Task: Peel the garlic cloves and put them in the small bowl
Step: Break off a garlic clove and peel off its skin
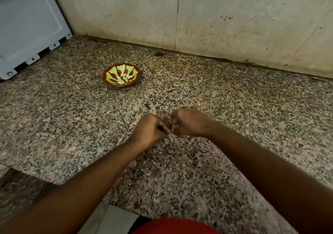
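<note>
A small brown bowl (pixel 121 77) with a green pattern sits on the speckled granite counter (pixel 234 107), with several pale peeled cloves lying inside. Nearer to me, my left hand (pixel 149 131) and my right hand (pixel 189 122) meet over the counter, fingers curled, pinching a small pale garlic clove (pixel 170 135) between their fingertips. The clove is mostly hidden by my fingers. Both hands are well in front of and to the right of the bowl.
A stained tiled wall (pixel 216 26) runs along the back of the counter. A grey plastic appliance (pixel 27 26) stands at the far left. The counter's front edge steps down at the lower left. Something red (pixel 176 226) shows at the bottom edge.
</note>
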